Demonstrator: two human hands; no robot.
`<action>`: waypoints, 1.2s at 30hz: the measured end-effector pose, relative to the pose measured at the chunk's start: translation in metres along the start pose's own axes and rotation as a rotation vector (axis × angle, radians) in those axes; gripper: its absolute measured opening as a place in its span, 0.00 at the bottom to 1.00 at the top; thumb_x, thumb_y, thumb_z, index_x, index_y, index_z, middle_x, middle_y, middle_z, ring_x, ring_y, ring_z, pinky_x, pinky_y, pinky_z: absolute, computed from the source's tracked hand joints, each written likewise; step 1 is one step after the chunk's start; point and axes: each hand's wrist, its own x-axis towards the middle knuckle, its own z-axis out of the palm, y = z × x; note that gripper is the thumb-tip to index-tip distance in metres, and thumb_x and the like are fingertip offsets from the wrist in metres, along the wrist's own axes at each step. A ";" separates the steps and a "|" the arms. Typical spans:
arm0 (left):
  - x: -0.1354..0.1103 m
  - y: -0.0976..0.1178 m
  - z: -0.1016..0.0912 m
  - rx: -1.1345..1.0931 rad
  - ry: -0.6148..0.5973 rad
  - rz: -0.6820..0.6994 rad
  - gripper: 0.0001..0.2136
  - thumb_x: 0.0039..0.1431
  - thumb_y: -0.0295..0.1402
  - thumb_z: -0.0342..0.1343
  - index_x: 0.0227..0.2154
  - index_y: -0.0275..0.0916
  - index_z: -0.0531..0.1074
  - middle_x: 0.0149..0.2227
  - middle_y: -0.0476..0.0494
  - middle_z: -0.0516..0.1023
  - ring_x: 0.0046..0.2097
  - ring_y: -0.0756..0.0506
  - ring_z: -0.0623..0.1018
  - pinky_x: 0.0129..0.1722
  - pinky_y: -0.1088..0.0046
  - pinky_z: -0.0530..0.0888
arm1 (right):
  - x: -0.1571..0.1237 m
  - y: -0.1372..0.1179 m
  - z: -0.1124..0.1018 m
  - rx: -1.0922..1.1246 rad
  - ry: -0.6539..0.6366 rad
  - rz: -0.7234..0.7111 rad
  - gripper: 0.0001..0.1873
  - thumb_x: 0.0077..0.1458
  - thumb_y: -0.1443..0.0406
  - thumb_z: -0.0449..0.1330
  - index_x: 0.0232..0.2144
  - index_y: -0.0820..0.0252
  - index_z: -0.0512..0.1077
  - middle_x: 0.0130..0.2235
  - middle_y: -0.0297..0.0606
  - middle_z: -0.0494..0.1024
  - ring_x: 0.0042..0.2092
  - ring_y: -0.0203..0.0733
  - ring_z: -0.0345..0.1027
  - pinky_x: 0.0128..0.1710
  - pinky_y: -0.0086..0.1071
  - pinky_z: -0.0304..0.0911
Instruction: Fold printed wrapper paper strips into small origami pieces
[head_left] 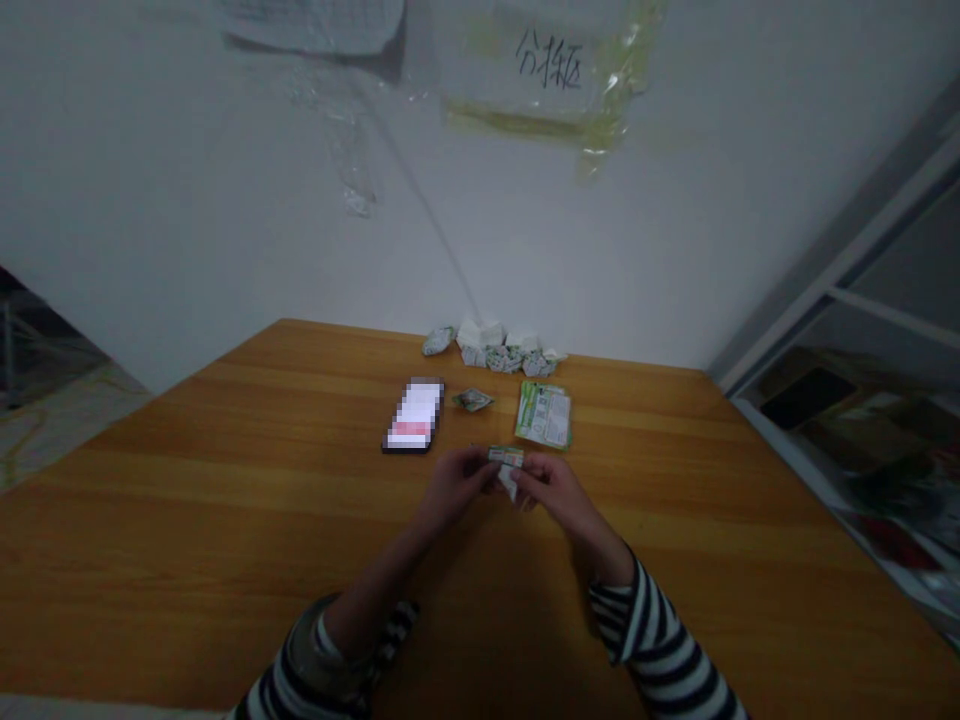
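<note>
Between my two hands, above the wooden table [300, 540], is a small green-and-white printed paper piece [506, 458], partly folded, with a white flap pointing down. My left hand [457, 485] pinches its left side, and my right hand [551, 487] grips the right side with thumb and fingers. Just beyond them lies a small folded paper piece [473, 400]. To its right is a stack of flat green-and-white printed cards [544, 415]. The fingertips behind the held paper are partly hidden.
A phone with a lit screen [414, 415] lies left of the folded piece. Several folded paper pieces [504, 357] are bunched along the table's back edge by the wall. Shelves [847, 400] holding various items stand at the right. Taped paper signs [551, 60] hang above.
</note>
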 end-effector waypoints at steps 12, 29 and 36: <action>-0.003 0.011 -0.011 -0.034 -0.159 -0.148 0.19 0.47 0.48 0.60 0.25 0.32 0.73 0.25 0.40 0.81 0.25 0.48 0.78 0.26 0.75 0.72 | -0.003 0.001 -0.006 0.023 -0.031 0.014 0.15 0.49 0.56 0.61 0.25 0.64 0.71 0.16 0.29 0.70 0.16 0.29 0.60 0.15 0.21 0.50; -0.003 0.018 -0.025 -0.079 -0.195 -0.041 0.11 0.45 0.34 0.63 0.32 0.34 0.78 0.36 0.41 0.81 0.39 0.42 0.78 0.46 0.62 0.72 | -0.002 0.006 0.001 0.106 0.085 -0.091 0.09 0.48 0.61 0.62 0.29 0.62 0.71 0.18 0.29 0.73 0.16 0.30 0.61 0.15 0.22 0.55; -0.003 0.020 -0.018 -0.180 -0.229 -0.255 0.22 0.55 0.49 0.51 0.36 0.32 0.76 0.30 0.38 0.81 0.29 0.45 0.80 0.32 0.70 0.74 | -0.004 0.000 0.001 -0.006 0.055 -0.124 0.06 0.48 0.64 0.60 0.28 0.62 0.73 0.15 0.28 0.70 0.16 0.30 0.60 0.16 0.22 0.55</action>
